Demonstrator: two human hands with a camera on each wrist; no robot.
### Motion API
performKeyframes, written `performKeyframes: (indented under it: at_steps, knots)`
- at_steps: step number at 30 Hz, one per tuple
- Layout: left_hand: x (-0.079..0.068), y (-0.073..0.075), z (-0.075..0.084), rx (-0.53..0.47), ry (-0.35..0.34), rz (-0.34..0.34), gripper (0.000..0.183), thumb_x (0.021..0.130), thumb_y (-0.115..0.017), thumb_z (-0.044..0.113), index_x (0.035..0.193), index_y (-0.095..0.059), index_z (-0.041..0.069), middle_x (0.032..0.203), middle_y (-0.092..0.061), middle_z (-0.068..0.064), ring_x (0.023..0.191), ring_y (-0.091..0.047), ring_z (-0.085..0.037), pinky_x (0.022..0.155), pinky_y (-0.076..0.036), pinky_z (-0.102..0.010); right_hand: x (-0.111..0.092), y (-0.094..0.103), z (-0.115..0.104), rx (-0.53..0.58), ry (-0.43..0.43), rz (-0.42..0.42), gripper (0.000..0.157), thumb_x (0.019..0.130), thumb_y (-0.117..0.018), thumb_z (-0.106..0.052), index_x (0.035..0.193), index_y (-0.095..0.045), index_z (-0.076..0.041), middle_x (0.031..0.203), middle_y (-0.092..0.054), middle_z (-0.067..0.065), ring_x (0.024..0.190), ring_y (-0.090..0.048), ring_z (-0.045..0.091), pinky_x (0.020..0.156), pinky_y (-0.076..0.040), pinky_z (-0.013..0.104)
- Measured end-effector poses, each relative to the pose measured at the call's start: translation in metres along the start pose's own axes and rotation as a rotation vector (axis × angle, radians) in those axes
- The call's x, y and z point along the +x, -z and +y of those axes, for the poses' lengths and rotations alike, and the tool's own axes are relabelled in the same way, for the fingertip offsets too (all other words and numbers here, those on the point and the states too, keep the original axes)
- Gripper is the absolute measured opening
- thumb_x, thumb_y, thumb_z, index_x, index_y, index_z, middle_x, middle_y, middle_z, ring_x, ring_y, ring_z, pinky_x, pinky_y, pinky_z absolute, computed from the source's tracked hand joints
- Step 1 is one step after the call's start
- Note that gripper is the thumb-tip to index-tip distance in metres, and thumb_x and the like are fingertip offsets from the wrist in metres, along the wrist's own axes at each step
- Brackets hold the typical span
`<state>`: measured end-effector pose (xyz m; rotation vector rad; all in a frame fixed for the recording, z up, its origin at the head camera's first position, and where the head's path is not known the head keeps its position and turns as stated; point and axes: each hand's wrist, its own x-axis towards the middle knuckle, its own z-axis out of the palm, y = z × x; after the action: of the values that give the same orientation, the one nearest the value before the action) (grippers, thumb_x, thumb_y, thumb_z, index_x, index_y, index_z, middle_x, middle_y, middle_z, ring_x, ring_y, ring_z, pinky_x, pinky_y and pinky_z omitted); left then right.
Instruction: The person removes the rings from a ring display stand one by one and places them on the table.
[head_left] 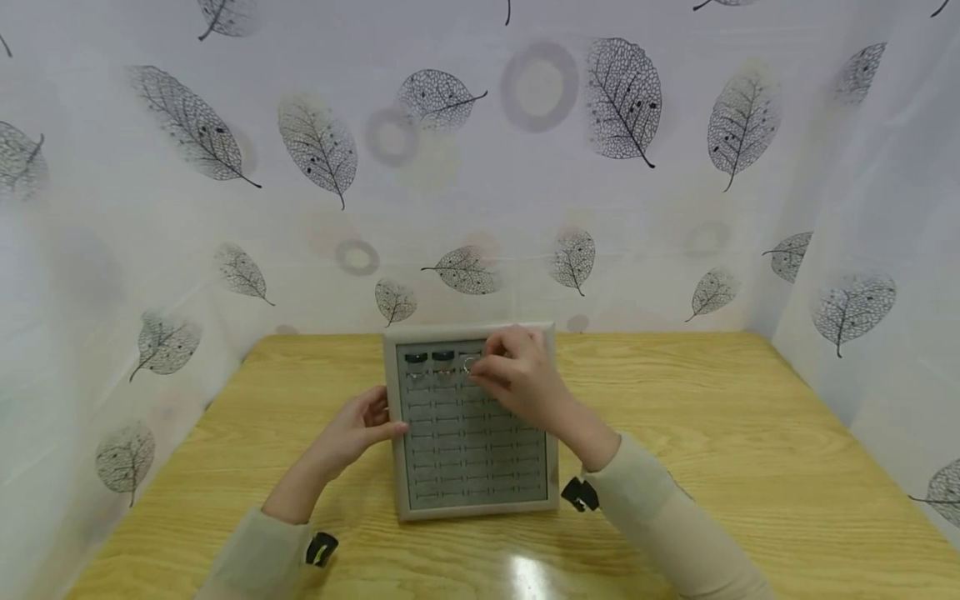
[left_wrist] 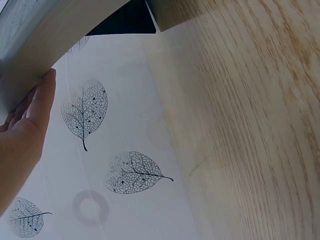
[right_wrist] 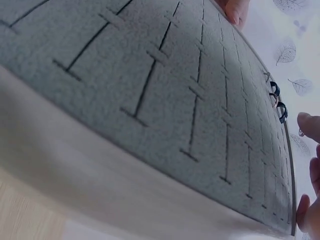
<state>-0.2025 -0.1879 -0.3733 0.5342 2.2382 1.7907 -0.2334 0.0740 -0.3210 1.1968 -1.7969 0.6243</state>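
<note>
A ring display board (head_left: 476,457) with a pale frame and grey slotted felt stands tilted on the table. My left hand (head_left: 352,429) grips its left edge, thumb at the front and fingers partly hidden behind; the left wrist view shows this hand (left_wrist: 30,117) against the board's side. Near the top of the board, my right hand (head_left: 525,375) pinches a small silver ring (head_left: 468,365) between thumb and fingertips. The right wrist view has the ring (right_wrist: 301,133) at the fingertips. Two dark rings (head_left: 443,356) sit in the top row, with thinner rings (head_left: 444,372) just below.
The board stands on a wood-grain table (head_left: 675,417). Behind and to the sides hangs a white curtain (head_left: 480,192) printed with leaves. Black straps (head_left: 322,550) show at both wrists. A dark support (left_wrist: 125,22) shows behind the board.
</note>
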Motion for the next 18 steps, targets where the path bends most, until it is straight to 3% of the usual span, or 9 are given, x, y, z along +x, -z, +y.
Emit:
performKeyframes:
  at_steps: [9, 15, 18]
  knots:
    - [-0.001, 0.000, 0.000, 0.012, -0.001, 0.000, 0.065, 0.082, -0.064, 0.018, 0.133, -0.028, -0.004, 0.124, -0.044, -0.022, 0.112, -0.046, -0.032, 0.085, -0.044, -0.033, -0.007, 0.008, 0.001, -0.005, 0.012, -0.031, 0.010, 0.063, -0.077, -0.011, 0.068, -0.068, -0.010, 0.074, -0.047, 0.002, 0.069, -0.044, 0.017, 0.066, -0.031, 0.040]
    - [-0.001, -0.001, 0.001, 0.004, 0.006, 0.008, 0.067, 0.082, -0.064, 0.018, 0.133, -0.028, -0.004, 0.124, -0.044, -0.023, 0.112, -0.045, -0.032, 0.085, -0.044, -0.034, -0.020, 0.025, 0.003, -0.076, 0.048, -0.032, 0.009, 0.063, -0.075, -0.013, 0.066, -0.067, -0.011, 0.073, -0.046, 0.003, 0.066, -0.042, 0.018, 0.060, -0.030, 0.039]
    - [0.000, 0.000, 0.001, 0.011, 0.010, 0.009, 0.066, 0.082, -0.064, 0.018, 0.133, -0.028, -0.003, 0.124, -0.044, -0.022, 0.112, -0.046, -0.031, 0.085, -0.044, -0.034, -0.030, 0.035, 0.006, -0.078, 0.046, -0.051, 0.007, 0.069, -0.072, -0.015, 0.068, -0.066, -0.011, 0.073, -0.047, 0.002, 0.066, -0.043, 0.018, 0.060, -0.030, 0.039]
